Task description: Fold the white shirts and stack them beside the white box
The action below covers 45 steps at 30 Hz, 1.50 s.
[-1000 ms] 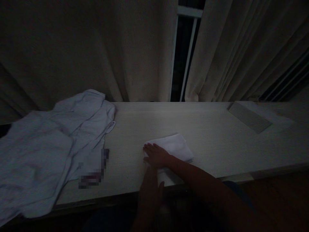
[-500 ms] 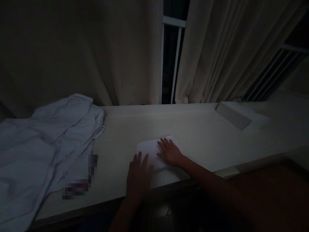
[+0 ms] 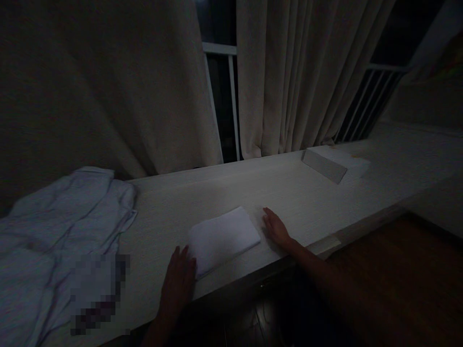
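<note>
A flat white rectangle [image 3: 224,236], apparently a folded cloth, lies on the pale tabletop [image 3: 282,188] between my hands. My left hand [image 3: 179,274] is at its left edge, fingers extended and the fingertips touching or very close to it. To the right of the cloth, my right hand [image 3: 275,229] rests on its side against the table, its fingers stretched out and nothing in them. A small gap separates that hand from the cloth. The dim light hides the cloth's finer details.
A heap of white clothes [image 3: 72,221] covers the table's left end, with a pixelated patch [image 3: 101,289] at its front. Toward the back right lies a pale box-like object [image 3: 325,166]. Beige curtains [image 3: 267,86] hang behind the table, before barred windows.
My right hand has lifted off the cloth and moved to its right side. My left hand has shifted left to the cloth's edge. The camera view has turned slightly right.
</note>
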Motion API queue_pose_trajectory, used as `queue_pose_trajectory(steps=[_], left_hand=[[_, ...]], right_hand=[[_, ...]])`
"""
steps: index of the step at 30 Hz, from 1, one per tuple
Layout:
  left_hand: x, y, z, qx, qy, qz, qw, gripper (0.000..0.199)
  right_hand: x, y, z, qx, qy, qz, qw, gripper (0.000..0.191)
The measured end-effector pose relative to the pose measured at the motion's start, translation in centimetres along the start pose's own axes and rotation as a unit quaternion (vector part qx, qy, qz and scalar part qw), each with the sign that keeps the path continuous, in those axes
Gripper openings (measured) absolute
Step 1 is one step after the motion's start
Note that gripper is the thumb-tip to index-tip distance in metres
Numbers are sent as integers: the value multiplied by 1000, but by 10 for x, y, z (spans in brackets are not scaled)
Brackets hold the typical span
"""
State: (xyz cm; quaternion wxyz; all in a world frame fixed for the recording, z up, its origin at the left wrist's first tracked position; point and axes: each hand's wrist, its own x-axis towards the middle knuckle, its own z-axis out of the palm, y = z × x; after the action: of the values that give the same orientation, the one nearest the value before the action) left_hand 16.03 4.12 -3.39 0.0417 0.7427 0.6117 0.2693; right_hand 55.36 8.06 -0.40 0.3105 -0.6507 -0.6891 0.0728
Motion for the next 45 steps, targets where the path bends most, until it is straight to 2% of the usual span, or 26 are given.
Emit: queue_pose_trajectory(steps=[3,5,9,11,15,18,21,25,28,30,33,39,42,45], left_hand=[[-16,-16,-3,10,-39,-21,999,60],[-25,-13,-3,40,-67,-26,997,58],[-33,7,-5,106,-79,5,991,58],[-33,15,-7,129,-74,16,989,58],[-33,20,-9,151,-65,26,986,58],[-35,12,-7,143,-66,34,987,58],[-38,-1,-6,97,-62,31,993,58],[-39,-3,-10,63,-27,28,997,54],[-35,10,-16,82,-28,30,996,50],[-30,21,-20,90,-25,19,995,47],[-25,32,-26,93,-26,5,995,38],[-23,34,-29,124,-38,6,992,34],[-23,33,-26,146,-36,31,988,38],[-21,31,-23,166,-37,61,984,38]], right_hand=[[-19,26,-11,24,39,64,997,62],[-32,26,-12,34,22,48,998,61],[-46,-5,-3,43,-56,-101,992,61],[-47,-18,1,29,-74,-140,987,55],[-42,-26,5,5,-56,-125,991,46],[-43,-31,6,-12,-20,-136,990,48],[-49,-50,9,-25,3,-167,986,45],[-60,-85,20,-40,-26,-229,972,43],[-64,-102,29,-53,-54,-259,963,47],[-64,-107,33,-60,-66,-254,963,53],[-61,-107,36,-70,-90,-226,968,58],[-56,-93,40,-88,-95,-183,975,46],[-52,-80,35,-97,-88,-157,979,44],[-46,-60,21,-112,-78,-118,984,44]])
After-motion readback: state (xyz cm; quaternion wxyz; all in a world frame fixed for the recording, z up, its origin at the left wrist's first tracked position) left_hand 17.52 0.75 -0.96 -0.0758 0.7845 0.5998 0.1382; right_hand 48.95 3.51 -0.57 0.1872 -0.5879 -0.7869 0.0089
